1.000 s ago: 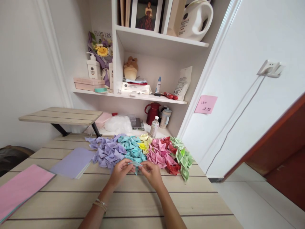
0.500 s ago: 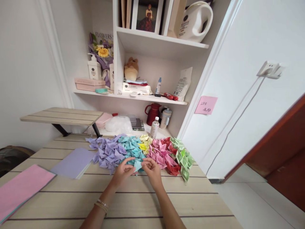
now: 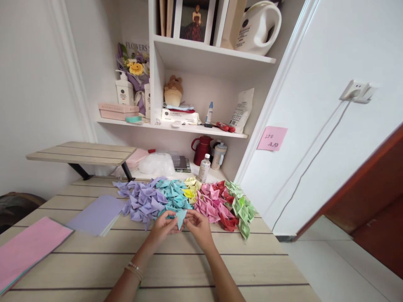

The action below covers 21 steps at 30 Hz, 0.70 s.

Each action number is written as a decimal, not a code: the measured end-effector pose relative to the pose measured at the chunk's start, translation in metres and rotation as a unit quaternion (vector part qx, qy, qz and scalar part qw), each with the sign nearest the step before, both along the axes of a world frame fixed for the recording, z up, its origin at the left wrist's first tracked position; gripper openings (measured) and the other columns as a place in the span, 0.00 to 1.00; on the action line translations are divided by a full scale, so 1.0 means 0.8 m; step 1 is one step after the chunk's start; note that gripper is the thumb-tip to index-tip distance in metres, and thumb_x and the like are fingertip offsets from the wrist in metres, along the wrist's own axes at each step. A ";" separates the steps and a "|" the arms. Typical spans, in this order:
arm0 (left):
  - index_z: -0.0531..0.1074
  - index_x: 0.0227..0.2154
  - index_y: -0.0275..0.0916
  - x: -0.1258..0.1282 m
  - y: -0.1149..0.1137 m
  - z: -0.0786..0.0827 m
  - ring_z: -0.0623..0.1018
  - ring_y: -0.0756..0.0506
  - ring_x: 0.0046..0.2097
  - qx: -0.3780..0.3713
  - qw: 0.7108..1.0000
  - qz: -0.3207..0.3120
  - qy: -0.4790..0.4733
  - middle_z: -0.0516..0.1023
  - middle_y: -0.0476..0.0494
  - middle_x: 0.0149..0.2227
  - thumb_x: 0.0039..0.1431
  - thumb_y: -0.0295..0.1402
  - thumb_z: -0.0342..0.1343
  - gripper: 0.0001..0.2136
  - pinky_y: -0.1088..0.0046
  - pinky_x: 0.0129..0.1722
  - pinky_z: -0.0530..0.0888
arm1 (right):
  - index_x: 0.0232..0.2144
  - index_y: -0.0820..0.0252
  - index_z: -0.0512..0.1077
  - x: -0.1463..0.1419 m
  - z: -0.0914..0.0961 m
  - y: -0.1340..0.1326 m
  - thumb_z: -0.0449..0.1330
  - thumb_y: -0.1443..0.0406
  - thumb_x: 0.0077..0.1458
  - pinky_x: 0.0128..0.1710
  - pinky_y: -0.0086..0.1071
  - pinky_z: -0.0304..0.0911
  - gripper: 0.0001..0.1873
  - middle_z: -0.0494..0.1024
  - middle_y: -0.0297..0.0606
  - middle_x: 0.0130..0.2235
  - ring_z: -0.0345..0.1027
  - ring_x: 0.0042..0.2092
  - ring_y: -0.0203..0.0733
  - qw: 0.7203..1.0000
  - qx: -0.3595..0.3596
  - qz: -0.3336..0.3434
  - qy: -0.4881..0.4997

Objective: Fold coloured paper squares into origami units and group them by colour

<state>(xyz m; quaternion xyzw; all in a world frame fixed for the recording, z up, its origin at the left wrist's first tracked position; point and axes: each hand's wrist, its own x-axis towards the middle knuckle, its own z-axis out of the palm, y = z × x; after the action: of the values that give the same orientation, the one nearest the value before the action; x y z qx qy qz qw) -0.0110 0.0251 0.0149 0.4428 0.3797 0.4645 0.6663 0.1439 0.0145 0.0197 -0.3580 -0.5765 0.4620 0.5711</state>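
My left hand (image 3: pixel 163 230) and my right hand (image 3: pixel 198 227) meet over the wooden table (image 3: pixel 189 268), and both pinch one small light-blue folded paper piece (image 3: pixel 180 217) between the fingertips. The piece points down and sits just in front of the heap of folded paper pieces (image 3: pixel 185 200). That heap runs in colour bands: purple at the left, then light blue, yellow, pink, red and green at the right. A bracelet shows on my left wrist.
A stack of purple paper sheets (image 3: pixel 98 214) lies left of the hands, and pink sheets (image 3: pixel 27 246) lie at the table's left edge. Behind stand a white shelf unit (image 3: pixel 201 58) with bottles, a red jug (image 3: pixel 202 149) and a small raised wooden shelf (image 3: pixel 80 152).
The blue piece was held flat and wide between the hands. It has since been folded into a narrower pointed shape, with the hands drawn a little closer to the heap.
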 end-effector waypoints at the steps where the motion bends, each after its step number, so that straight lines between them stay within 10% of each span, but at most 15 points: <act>1: 0.65 0.30 0.40 0.001 -0.001 0.001 0.80 0.42 0.30 0.001 1.000 -0.002 -0.002 0.80 0.46 0.25 0.40 0.38 0.63 0.15 0.68 0.31 0.74 | 0.37 0.62 0.71 0.000 0.000 -0.001 0.60 0.66 0.44 0.28 0.33 0.68 0.14 0.77 0.40 0.33 0.71 0.27 0.39 1.000 0.005 -0.008 -0.017; 14: 0.72 0.33 0.35 0.005 -0.008 0.009 0.79 0.41 0.35 -0.010 0.997 -0.033 -0.073 0.80 0.41 0.31 0.42 0.36 0.63 0.14 0.63 0.40 0.72 | 0.28 0.57 0.76 0.004 0.007 -0.007 0.55 0.74 0.44 0.37 0.32 0.66 0.12 0.77 0.38 0.32 0.71 0.36 0.41 0.961 0.188 -0.140 -0.149; 21: 0.76 0.31 0.36 -0.002 -0.005 0.011 0.77 0.42 0.36 0.092 0.994 -0.023 0.045 0.80 0.42 0.30 0.45 0.37 0.59 0.12 0.70 0.36 0.72 | 0.34 0.57 0.75 0.012 0.017 -0.008 0.58 0.69 0.46 0.32 0.31 0.67 0.11 0.77 0.39 0.33 0.71 0.33 0.41 0.977 0.122 -0.089 -0.152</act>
<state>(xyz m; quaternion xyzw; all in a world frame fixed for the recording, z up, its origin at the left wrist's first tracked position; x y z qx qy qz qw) -0.0123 0.0211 0.0236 0.5312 0.3544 0.4613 0.6159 0.1534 0.0079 0.0332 -0.4013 -0.6746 0.2759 0.5547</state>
